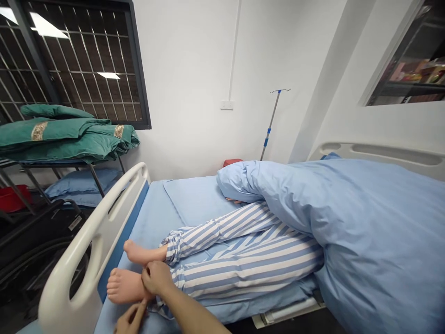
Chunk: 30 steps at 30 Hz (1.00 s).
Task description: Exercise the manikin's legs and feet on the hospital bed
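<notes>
A figure's legs, apparently a manikin's, lie on the bed in blue-and-white striped trousers (243, 269). Both bare feet point to the footboard: the far foot (139, 253) and the near foot (125, 286). My right hand (157, 277) is closed over the near ankle from above, fingers curled. Lower down, my left hand (131, 319) has thumb and forefinger bent together, their tips at the underside of that ankle; the frame edge cuts off part of the hand. Whatever lies between these fingertips is hidden. The near trouser cuff (179, 278) is bunched beside my right wrist.
A blue quilt (365, 222) covers the figure's upper part. The white footboard (83, 236) rises left of the feet. Beyond it are a black wheelchair (41, 241) and a rack with green bedding (69, 139). An IV pole (271, 123) stands behind the bed.
</notes>
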Each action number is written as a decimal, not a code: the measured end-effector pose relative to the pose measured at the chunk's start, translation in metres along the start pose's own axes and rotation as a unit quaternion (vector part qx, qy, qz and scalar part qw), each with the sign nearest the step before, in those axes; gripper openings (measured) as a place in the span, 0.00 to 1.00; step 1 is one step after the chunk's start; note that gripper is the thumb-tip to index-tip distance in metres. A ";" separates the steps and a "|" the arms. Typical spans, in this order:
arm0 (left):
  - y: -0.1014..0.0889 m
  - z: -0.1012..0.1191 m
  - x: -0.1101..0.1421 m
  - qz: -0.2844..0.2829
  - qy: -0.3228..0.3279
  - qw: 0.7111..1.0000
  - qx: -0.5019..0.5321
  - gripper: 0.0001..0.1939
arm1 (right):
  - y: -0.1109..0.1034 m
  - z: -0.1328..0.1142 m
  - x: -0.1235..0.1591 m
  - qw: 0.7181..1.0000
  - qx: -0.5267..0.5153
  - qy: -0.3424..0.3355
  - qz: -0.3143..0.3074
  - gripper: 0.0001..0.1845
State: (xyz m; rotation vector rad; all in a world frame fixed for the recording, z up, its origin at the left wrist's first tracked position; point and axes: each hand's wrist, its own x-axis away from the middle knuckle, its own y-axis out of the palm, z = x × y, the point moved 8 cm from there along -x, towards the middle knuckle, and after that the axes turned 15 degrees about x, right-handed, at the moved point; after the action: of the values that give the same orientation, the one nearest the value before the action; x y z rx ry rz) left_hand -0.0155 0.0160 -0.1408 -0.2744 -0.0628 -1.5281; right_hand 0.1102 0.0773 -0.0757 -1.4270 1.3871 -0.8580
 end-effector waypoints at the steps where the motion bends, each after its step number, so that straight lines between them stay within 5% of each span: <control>1: 0.011 0.001 0.005 -0.008 -0.008 1.000 0.028 0.25 | 0.000 0.002 -0.001 1.000 -0.020 0.007 0.003 0.19; 5: 0.054 0.005 0.016 -0.051 -0.017 0.993 0.102 0.31 | -0.013 0.010 0.000 0.999 -0.043 0.000 0.020 0.17; 8: 0.065 0.015 0.016 -0.086 0.003 0.992 0.097 0.28 | -0.031 0.025 0.006 0.999 -0.012 -0.021 0.029 0.14; 16: -0.030 0.061 0.013 0.124 0.036 0.990 -0.054 0.21 | -0.072 0.112 0.036 0.998 0.053 0.002 0.039 0.12; 20: -0.036 0.082 0.016 0.180 0.091 0.956 -0.212 0.26 | -0.074 0.133 0.051 0.997 0.064 0.004 0.035 0.13; 22: -0.017 0.098 0.016 0.191 0.179 0.916 -0.305 0.24 | -0.070 0.134 0.057 0.997 0.071 -0.001 0.029 0.13; 25: 0.038 0.116 0.007 0.124 0.311 0.866 -0.371 0.17 | -0.065 0.131 0.062 0.994 0.104 -0.002 0.025 0.15; 30: 0.110 0.117 -0.051 0.026 0.276 0.866 -0.417 0.22 | -0.062 0.127 0.064 0.990 0.141 0.011 0.028 0.17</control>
State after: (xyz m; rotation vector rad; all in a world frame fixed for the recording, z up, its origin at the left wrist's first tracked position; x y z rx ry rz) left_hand 0.1063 0.0936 -0.0532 -0.4990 1.0772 -1.4525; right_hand 0.2568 0.0282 -0.0657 -1.1603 1.2608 -0.9929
